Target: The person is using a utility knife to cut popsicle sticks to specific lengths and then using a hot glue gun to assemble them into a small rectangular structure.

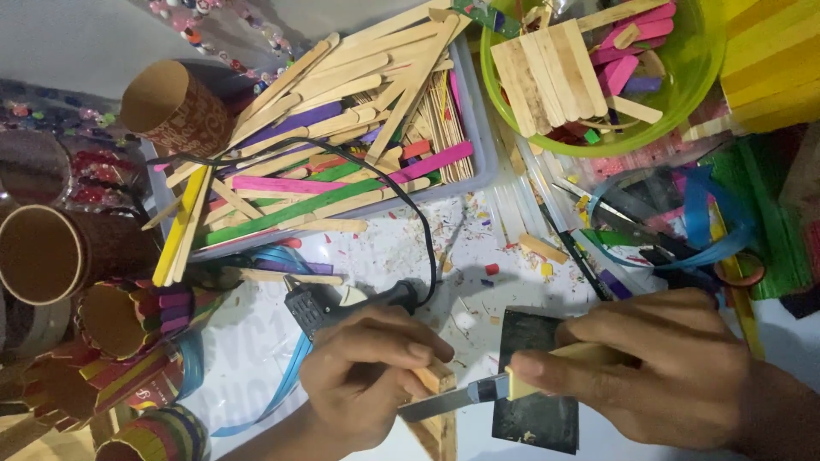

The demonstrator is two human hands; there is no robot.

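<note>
My right hand (pixel 675 367) grips a yellow-handled utility knife (pixel 500 388), its blade pointing left onto a small block of glued wooden craft sticks (pixel 437 401). My left hand (pixel 367 376) pinches that block and steadies it at the bottom centre. A dark square mat (pixel 534 410) lies under the knife. A black glue gun (pixel 342 303) with its cord lies just above my left hand.
A clear tray (pixel 478 162) heaped with plain and coloured craft sticks fills the upper centre. A green bowl (pixel 683 111) holds more sticks and a glued panel. Cardboard tubes (pixel 175 107) and stick-covered holders stand at left. Scissors (pixel 649 230), ribbons and wood shavings lie at right.
</note>
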